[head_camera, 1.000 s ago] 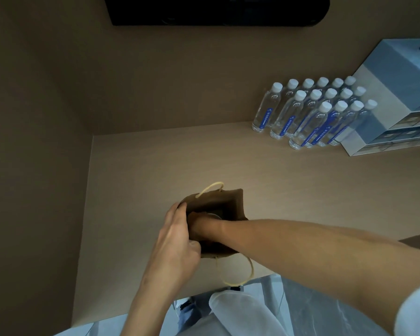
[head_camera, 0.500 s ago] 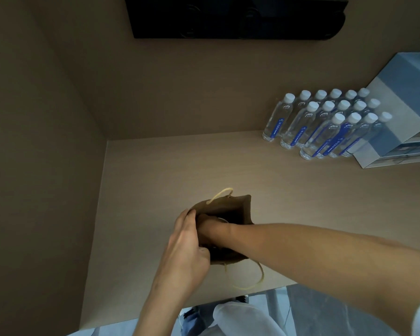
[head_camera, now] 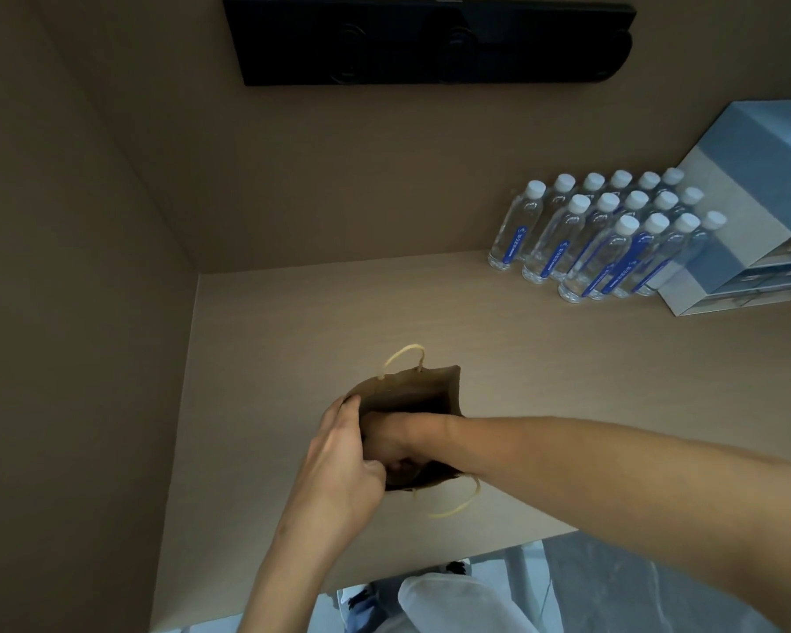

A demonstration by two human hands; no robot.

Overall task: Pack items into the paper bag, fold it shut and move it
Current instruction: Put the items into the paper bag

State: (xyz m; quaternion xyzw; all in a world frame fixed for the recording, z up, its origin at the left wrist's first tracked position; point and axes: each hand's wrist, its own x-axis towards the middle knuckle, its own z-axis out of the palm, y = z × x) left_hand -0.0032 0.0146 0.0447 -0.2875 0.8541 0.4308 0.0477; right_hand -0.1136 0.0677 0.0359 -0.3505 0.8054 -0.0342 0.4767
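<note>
Left hand (head_camera: 339, 468) closed on the near-left rim of the brown paper bag (head_camera: 412, 390), holding the mouth open. Right hand (head_camera: 387, 438) is wrist-deep inside the bag; fingers hidden, can't tell what it holds or how far it's closed. Bag stands upright on the beige counter (head_camera: 544, 372), near the front edge, rope handles (head_camera: 405, 356) splayed front and back. Far right, at the back: rows of capped water bottles (head_camera: 603, 239) beside stacked blue-white boxes (head_camera: 750, 212). Black panel (head_camera: 430, 38) on the rear wall.
</note>
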